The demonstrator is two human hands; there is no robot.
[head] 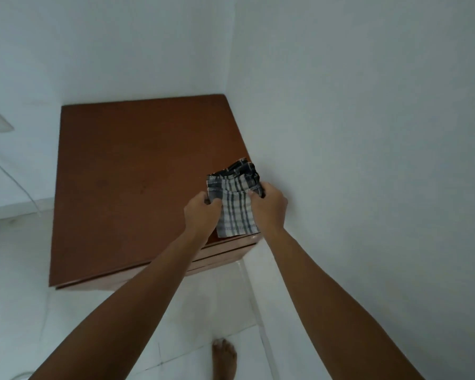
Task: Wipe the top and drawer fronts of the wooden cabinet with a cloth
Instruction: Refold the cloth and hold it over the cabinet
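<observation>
In the head view, the person stands over the wooden cabinet, which sits in a corner with white walls behind it and to its right. Both hands meet at the near right part of its top. The left hand is clenched on the left edge of a checked cloth, and the right hand pinches its right edge, so the cloth hangs stretched between them, its lower end just above or touching the wood (which of the two cannot be told). The far part of the cloth is bunched in dark folds close to the right wall.

The likely trouble is that wiping begins with the cloth still loose and lumpy: a bunched wad would skip over patches and leave streaks on the broad bare top. Working so close to the wall, the right knuckles may scrape the plaster. The drawer fronts show only as a thin strip under the near edge, so they are easy to forget. A white cable trails down at the left, well apart from the hands, and could snag later if the wiping swings that way. A bare foot rests on the tiled floor.
</observation>
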